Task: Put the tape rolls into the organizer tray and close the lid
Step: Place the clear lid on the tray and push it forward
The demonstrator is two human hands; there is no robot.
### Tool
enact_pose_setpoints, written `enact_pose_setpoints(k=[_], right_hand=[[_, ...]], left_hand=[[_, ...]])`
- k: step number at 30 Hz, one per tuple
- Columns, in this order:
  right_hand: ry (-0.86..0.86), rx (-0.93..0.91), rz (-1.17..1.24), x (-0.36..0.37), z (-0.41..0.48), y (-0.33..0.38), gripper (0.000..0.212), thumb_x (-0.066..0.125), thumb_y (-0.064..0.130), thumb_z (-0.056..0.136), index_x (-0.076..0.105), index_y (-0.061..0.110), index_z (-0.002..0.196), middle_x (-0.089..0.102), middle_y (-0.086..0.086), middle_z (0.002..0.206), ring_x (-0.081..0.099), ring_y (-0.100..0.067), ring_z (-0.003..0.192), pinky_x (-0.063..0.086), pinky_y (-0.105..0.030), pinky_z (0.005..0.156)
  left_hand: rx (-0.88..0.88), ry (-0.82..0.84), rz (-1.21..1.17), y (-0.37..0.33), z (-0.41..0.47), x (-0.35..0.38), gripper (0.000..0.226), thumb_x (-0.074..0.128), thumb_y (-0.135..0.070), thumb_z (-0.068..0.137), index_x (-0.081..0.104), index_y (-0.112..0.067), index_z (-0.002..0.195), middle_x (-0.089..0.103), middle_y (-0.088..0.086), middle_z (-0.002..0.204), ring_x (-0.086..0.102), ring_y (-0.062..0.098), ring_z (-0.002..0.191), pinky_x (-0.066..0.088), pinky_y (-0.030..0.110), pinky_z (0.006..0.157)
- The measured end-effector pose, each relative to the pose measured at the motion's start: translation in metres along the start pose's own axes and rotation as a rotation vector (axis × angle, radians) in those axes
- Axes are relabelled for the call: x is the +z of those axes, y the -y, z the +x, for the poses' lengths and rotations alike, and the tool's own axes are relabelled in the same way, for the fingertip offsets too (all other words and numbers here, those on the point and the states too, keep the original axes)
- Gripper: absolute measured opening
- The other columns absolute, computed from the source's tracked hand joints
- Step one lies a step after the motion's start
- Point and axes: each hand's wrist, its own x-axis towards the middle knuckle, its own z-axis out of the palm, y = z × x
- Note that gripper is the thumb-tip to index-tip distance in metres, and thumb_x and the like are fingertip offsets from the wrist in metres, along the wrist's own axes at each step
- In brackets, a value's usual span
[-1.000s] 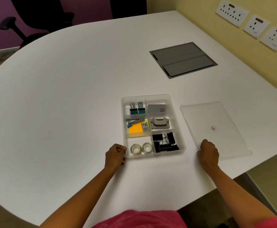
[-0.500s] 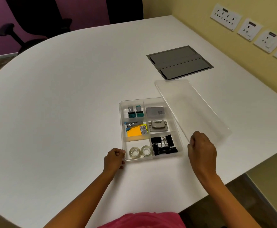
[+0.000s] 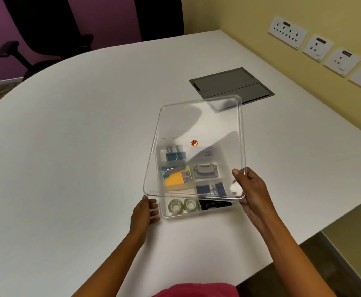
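A clear organizer tray (image 3: 164, 213) with several compartments lies on the white table. Two clear tape rolls (image 3: 182, 205) sit side by side in its near left compartment. My right hand (image 3: 251, 189) grips the near right corner of the clear lid (image 3: 196, 125), which hovers tilted above the tray and covers most of it. An orange dot marks the lid's middle. My left hand (image 3: 145, 212) rests against the tray's near left corner, fingers apart, just under the lid's near left corner.
Binder clips, a yellow pad and a grey stapler fill the other compartments. A grey cable hatch (image 3: 231, 82) is set in the table behind the lid. Wall sockets (image 3: 316, 47) line the right wall. An office chair (image 3: 36, 48) stands at the far left.
My right hand has lifted the lid from the table at the right and swung it left, over the tray. My left hand has opened from a fist beside the tray.
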Motion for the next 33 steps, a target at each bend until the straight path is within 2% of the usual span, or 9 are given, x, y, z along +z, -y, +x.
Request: enact_pose_setpoints(k=[5,8,11,16,18,20,23,26,33], right_hand=[[0.089,0.169,0.014,-0.029,0.027,-0.031,0.036,0.059,0.02,0.088,0.039,0.021,0.058,0.033,0.002,0.047,0.026,-0.005,0.037,0.024,-0.015,0.031],[0.11,0.223,-0.044,-0.042,0.036,-0.039,0.033,0.065,0.028,0.078,0.038,0.019,0.06,0.036,0.004,0.044,0.025,-0.006,0.037,0.024,-0.015,0.033],[0.096,0.253,-0.143,-0.052,0.043,-0.044,0.034,0.066,0.028,0.081,0.041,0.018,0.06,0.037,0.002,0.046,0.026,-0.008,0.039,0.025,-0.017,0.035],[-0.066,0.121,-0.695,-0.052,0.052,-0.051,0.029,0.063,0.033,0.087,0.056,0.009,0.075,0.054,-0.005,0.055,0.046,-0.015,0.043,0.04,-0.023,0.044],[-0.162,0.011,-0.945,-0.051,0.056,-0.059,0.027,0.06,0.031,0.089,0.062,0.004,0.086,0.061,-0.008,0.069,0.054,-0.02,0.057,0.042,-0.026,0.057],[-0.198,-0.066,-1.042,-0.049,0.055,-0.068,0.023,0.06,0.025,0.09,0.063,0.002,0.093,0.063,-0.01,0.081,0.055,-0.02,0.069,0.04,-0.026,0.064],[-0.251,-0.061,-1.026,-0.05,0.05,-0.079,0.023,0.063,0.02,0.088,0.063,0.001,0.1,0.066,-0.016,0.093,0.057,-0.021,0.076,0.042,-0.026,0.069],[-0.284,0.084,-0.888,-0.051,0.043,-0.086,0.026,0.064,0.018,0.087,0.06,0.001,0.106,0.067,-0.017,0.097,0.063,-0.03,0.08,0.047,-0.028,0.073],[-0.273,0.327,-0.605,-0.066,0.054,-0.081,0.01,0.071,0.011,0.081,0.066,0.003,0.086,0.066,-0.012,0.072,0.062,-0.024,0.062,0.054,-0.036,0.077]], left_hand=[[-0.014,0.052,-0.098,-0.009,-0.008,0.003,0.05,0.023,-0.038,0.1,0.064,-0.01,0.09,0.065,0.011,0.084,0.063,0.024,0.076,0.054,0.034,0.071],[-0.011,0.065,-0.08,-0.008,-0.01,0.006,0.047,0.029,-0.04,0.099,0.063,-0.007,0.096,0.067,0.009,0.084,0.063,0.024,0.075,0.055,0.035,0.07],[0.032,0.054,0.001,-0.003,-0.009,0.009,0.04,0.038,-0.04,0.096,0.063,-0.008,0.1,0.067,0.007,0.089,0.063,0.023,0.079,0.055,0.035,0.072],[0.122,-0.012,0.167,0.003,-0.008,0.011,0.023,0.062,-0.017,0.086,0.06,-0.015,0.109,0.063,0.006,0.103,0.062,0.022,0.091,0.056,0.035,0.08],[0.138,-0.021,0.237,0.004,-0.007,0.01,0.028,0.066,-0.011,0.082,0.059,-0.019,0.107,0.062,0.003,0.101,0.062,0.022,0.092,0.055,0.037,0.085],[0.126,-0.016,0.244,0.004,-0.004,0.009,0.03,0.066,-0.005,0.081,0.058,-0.018,0.107,0.06,0.002,0.1,0.062,0.023,0.091,0.054,0.038,0.086],[0.089,-0.01,0.218,0.006,0.0,0.006,0.031,0.063,0.001,0.081,0.058,-0.015,0.106,0.059,0.002,0.099,0.06,0.02,0.084,0.054,0.035,0.081],[0.06,0.007,0.189,0.011,0.002,0.004,0.028,0.064,0.0,0.081,0.06,-0.011,0.106,0.059,0.004,0.097,0.06,0.02,0.082,0.055,0.037,0.081],[0.03,0.035,0.122,0.018,0.003,0.007,0.024,0.061,0.0,0.083,0.06,-0.008,0.105,0.06,0.008,0.094,0.06,0.023,0.085,0.057,0.034,0.071]])
